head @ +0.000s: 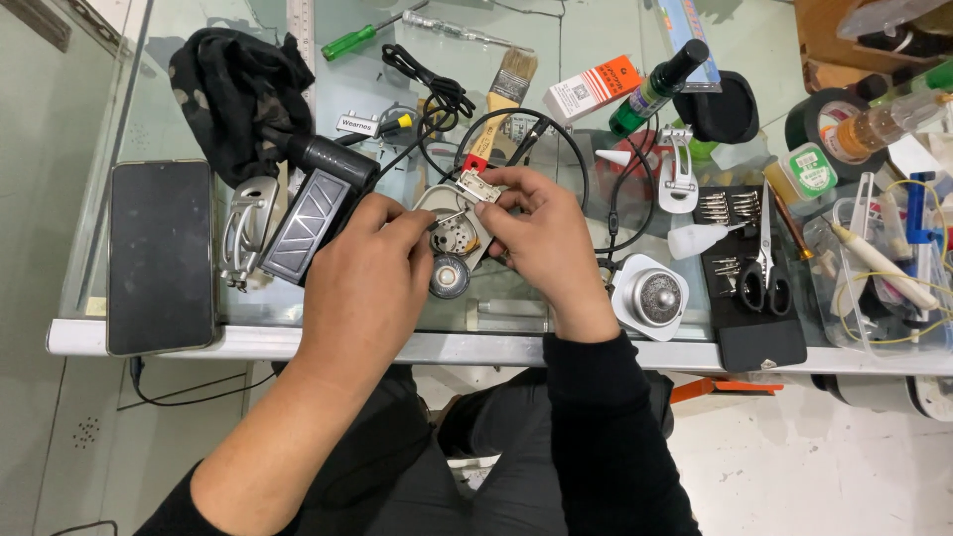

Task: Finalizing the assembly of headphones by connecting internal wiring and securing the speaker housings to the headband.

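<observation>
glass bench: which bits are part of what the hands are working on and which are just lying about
In hand:
left hand and right hand, both on the small white perforated part
small square metal component
round metal disc

Lying about:
black phone
green-handled screwdriver
wooden paintbrush
black-handled scissors
glass bench top

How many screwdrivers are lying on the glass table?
2 in plain view, both at the table's far edge: a green-handled screwdriver and, right of it, a clear-handled screwdriver. More may hide in the clutter.
</observation>
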